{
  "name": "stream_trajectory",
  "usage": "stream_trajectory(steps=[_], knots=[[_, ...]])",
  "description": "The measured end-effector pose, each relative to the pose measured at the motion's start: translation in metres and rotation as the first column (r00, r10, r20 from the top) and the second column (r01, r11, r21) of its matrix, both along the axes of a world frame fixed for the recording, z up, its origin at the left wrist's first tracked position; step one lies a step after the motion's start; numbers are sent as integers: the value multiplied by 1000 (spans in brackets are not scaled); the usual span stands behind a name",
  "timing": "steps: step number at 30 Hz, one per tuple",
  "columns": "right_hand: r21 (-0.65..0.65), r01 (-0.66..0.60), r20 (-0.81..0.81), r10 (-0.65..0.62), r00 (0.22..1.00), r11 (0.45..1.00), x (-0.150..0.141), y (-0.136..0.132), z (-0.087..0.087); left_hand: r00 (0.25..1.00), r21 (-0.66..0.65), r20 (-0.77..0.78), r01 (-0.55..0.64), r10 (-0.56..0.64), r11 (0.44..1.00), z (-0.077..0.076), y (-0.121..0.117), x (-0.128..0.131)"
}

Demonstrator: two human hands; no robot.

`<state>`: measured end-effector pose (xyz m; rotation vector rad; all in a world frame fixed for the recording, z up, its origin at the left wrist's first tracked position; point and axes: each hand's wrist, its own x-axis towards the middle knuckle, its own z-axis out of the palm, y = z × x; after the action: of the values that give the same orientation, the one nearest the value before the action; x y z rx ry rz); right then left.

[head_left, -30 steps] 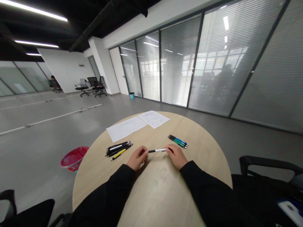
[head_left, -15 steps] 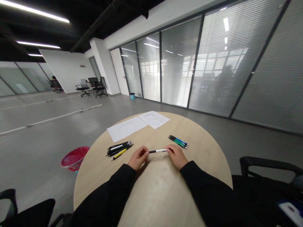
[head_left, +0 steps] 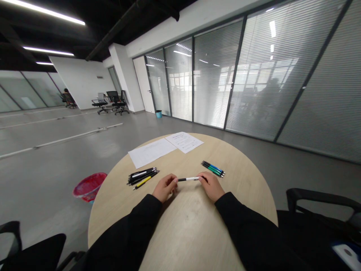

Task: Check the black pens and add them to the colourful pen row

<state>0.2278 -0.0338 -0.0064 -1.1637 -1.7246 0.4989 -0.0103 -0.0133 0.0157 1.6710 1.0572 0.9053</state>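
A black-and-white pen (head_left: 188,179) lies level between my two hands, just above the round wooden table. My left hand (head_left: 166,187) pinches its black end between thumb and fingers. Around its white end the fingers of my right hand (head_left: 211,186) are closed; that tip is hidden. To the left lies a loose pile of mostly black pens (head_left: 142,175), one with a white barrel, with a yellow pen (head_left: 144,181) at its near side. Beyond my right hand several blue and green pens (head_left: 213,169) lie side by side.
Two printed sheets of paper (head_left: 152,151) lie toward the far edge of the table (head_left: 239,162). A red-lined bin (head_left: 89,186) stands on the floor at the left. Black chairs flank the table, one with an armrest (head_left: 321,197) at the right.
Both hands keep their hold on the pen, nearly still. The view has shifted very slightly.
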Motion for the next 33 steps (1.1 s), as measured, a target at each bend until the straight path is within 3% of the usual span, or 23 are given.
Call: stream_trajectory(steps=[3, 14, 19, 22, 27, 33], knots=[[4, 2, -5, -2, 1000, 1000, 0, 1, -1, 999, 8, 46, 27, -28, 1000, 0, -1, 0], [5, -5, 16, 5, 1000, 1000, 0, 2, -4, 990, 99, -136, -12, 25, 995, 0, 2, -1], [8, -5, 12, 4, 1000, 1000, -1, 1, -2, 986, 39, -167, -23, 29, 999, 1, 0, -2], [10, 0, 4, 0, 1000, 1000, -1, 1, -2, 992, 13, -121, -41, 42, 999, -1, 0, -1], [12, 16, -3, -16, 1000, 1000, 0, 2, -3, 993, -2, 113, -12, 13, 1000, -1, -1, 2], [13, 15, 2, -15, 1000, 1000, 0, 2, -3, 998, 30, 63, -2, 0, 1000, 0, -1, 0]])
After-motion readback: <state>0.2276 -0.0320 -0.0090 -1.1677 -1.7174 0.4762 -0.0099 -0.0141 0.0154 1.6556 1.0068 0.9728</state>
